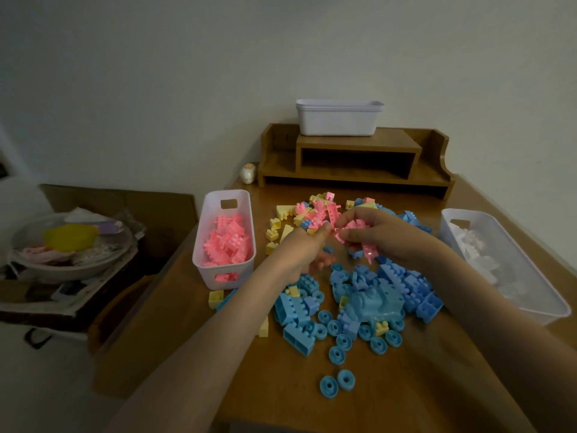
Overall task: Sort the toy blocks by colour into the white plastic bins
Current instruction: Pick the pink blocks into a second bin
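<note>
1. Head view, far left: beside the table [390, 385] stands a bowl of odds and ends [70, 245] on a pile of papers. It is not part of the sorting.
2. At the left edge of the table stands a white bin with pink blocks [223, 242], already filled to about half. So the pink colour is mostly sorted, I think.
3. The left hand [301, 251] is loosely curled, palm down, and its fingertips touch the mixed pile near some yellow blocks [276, 228]. A pink piece seems to lie under the palm, but I cannot tell if the hand really holds it.
4. The right hand [379, 234] is closed around a bunch of pink blocks [349, 229], gathered from the far part of the pile. A few more pink pieces remain there.
5. In the middle and near side lie many blue blocks [402, 284] and blue wheels [338, 354], none of them in a bin yet.
6. At the right edge stands a second bin [512, 270] with white blocks inside.
7. On the wooden shelf [356, 157] behind, spare bins [339, 117] are stacked. Probably they wait for blue and yellow, so about half of the work is left.
</note>
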